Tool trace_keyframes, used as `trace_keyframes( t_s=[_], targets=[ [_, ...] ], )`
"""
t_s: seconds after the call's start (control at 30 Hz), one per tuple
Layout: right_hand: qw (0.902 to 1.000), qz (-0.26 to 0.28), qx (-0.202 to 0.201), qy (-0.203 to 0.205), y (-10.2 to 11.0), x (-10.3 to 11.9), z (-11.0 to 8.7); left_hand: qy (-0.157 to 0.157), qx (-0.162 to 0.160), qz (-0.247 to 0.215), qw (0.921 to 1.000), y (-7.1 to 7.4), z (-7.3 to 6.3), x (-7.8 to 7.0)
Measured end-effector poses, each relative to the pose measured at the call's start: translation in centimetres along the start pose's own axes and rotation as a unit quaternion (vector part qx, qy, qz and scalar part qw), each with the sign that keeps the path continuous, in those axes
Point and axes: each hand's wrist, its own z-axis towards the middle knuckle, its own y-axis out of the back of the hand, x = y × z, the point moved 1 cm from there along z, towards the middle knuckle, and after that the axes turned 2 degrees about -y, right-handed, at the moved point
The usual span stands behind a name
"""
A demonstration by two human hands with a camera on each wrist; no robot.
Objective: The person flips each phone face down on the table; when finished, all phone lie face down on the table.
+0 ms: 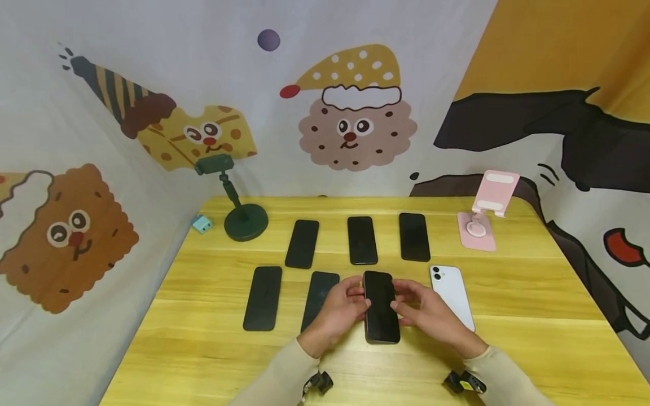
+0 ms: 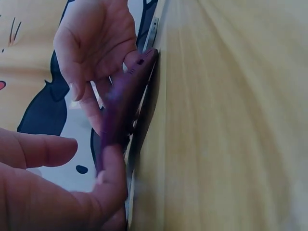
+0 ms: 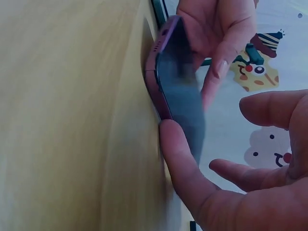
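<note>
Between my two hands is a black-screened smartphone [image 1: 382,307], its screen up and its frame purple in the wrist views. My left hand [image 1: 339,310] holds its left edge, with the thumb at the side. On the opposite edge, my right hand [image 1: 429,313] grips with thumb and fingertips. The left wrist view shows the phone [image 2: 127,101] tilted close over the wooden surface, some fingers spread away from it. In the right wrist view a digit of the right hand [image 3: 226,192] presses the phone's edge.
A dark phone [image 1: 319,290] lies partly behind the left hand; a white phone [image 1: 452,293] lies right. Several black phones [image 1: 262,299] lie around on the wooden table [image 1: 203,361]. Behind stand a green phone stand [image 1: 246,221], a pink stand [image 1: 477,237] and a light-blue charger [image 1: 202,224].
</note>
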Motion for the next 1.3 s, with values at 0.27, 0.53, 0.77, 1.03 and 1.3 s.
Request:
trace_keyframes(
  t_s=[0.27,0.53,0.77,1.03,1.3],
  targets=[
    [0.9994,-0.030,-0.016,0.001,-0.4,0.1,0.0,-0.009,0.042,-0.019,0.9989,-0.4,0.5,-0.2],
    [0.9996,-0.025,-0.009,-0.007,-0.7,0.4,0.3,0.012,0.118,-0.035,0.9923,-0.6,0.7,-0.3],
    [0.9999,0.000,-0.007,-0.008,-1.2,0.7,0.5,0.028,0.177,-0.061,0.9818,-1.2,0.9,0.0],
    [0.9999,0.009,-0.011,-0.005,-0.8,0.7,0.4,0.028,0.196,-0.029,0.9797,-1.2,1.2,0.1],
    [0.9992,0.039,-0.010,0.002,-0.2,0.7,0.2,0.031,0.169,0.000,0.9851,-1.2,1.2,0.4]
  ],
)
